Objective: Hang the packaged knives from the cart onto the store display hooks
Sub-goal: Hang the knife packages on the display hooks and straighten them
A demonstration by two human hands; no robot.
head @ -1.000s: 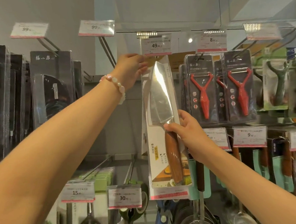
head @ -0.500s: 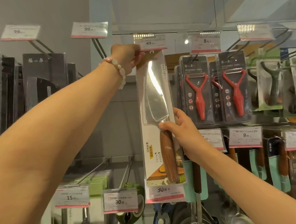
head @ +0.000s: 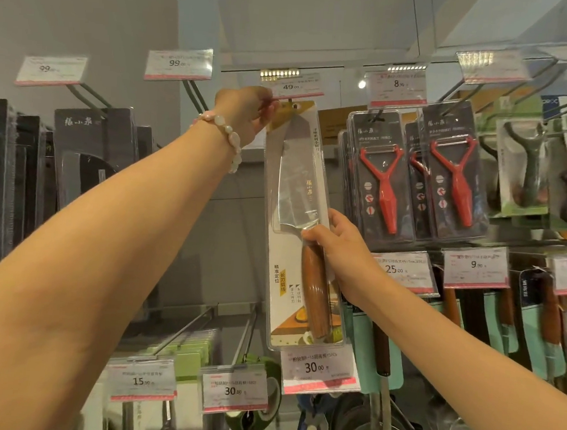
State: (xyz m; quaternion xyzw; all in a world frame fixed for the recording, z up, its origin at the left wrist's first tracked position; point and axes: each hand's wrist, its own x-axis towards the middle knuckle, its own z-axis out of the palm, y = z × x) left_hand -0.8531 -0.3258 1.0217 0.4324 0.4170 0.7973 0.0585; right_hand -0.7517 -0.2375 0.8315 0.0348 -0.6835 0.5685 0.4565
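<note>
A packaged knife [head: 293, 195] with a steel blade and wooden handle hangs upright in a clear blister pack at the centre. My left hand [head: 247, 113] pinches the pack's yellow top corner just under the 49.00 price tag [head: 292, 86], where the hang hole sits near the hook end. My right hand [head: 335, 243] grips the pack's right edge at mid-height, thumb on the front near the handle's top. The hook itself is hidden behind the tag and my fingers.
Black boxed knives [head: 88, 154] hang at the left under 99.00 tags. Red peelers [head: 385, 181] in dark packs hang close on the right. Below are 15.90 and 30.00 price tags [head: 234, 391], green packs, ladles and turquoise-handled utensils [head: 535, 336].
The pack has turned from slanted to face-on and nearly vertical, and its top has moved up under the 49.00 tag. Both hands kept their hold.
</note>
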